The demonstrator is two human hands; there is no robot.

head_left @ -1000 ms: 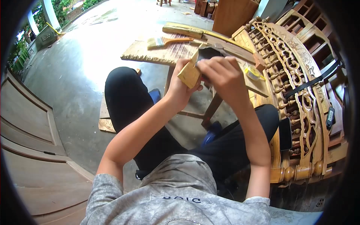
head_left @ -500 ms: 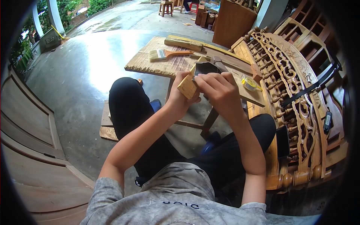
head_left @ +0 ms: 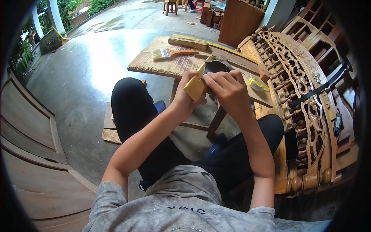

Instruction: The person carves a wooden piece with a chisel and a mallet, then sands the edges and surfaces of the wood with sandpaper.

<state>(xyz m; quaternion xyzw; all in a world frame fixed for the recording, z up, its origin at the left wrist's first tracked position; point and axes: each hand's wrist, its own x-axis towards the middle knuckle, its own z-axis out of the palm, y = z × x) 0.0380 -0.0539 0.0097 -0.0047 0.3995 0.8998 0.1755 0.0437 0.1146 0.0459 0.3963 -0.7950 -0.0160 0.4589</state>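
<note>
A small light-wood piece [head_left: 195, 88] is gripped in my left hand [head_left: 184, 94], tilted in front of the low work table [head_left: 148, 63]. Against its far right side my right hand [head_left: 228, 88] holds a dark, bent sheet [head_left: 215, 67], fingers closed on its near edge. Both hands are nearly touching. On the table, beyond them, lies a paintbrush [head_left: 174, 53] with an orange handle. A yellow and clear tape roll [head_left: 256, 83] lies to the right of my right hand. My left fingertips are partly hidden behind the wood.
A carved wooden bench [head_left: 305, 73] with a black strap stands along the right. Wooden panels [head_left: 31, 116] are at the left. Wood strips [head_left: 189, 43] lie across the table's far side. A stool [head_left: 170, 7] and part of a person [head_left: 191, 7] are far back.
The dark sheet and my right hand have shifted slightly to the right along the wood piece. My left hand keeps its hold, and the wood is tilted a little differently.
</note>
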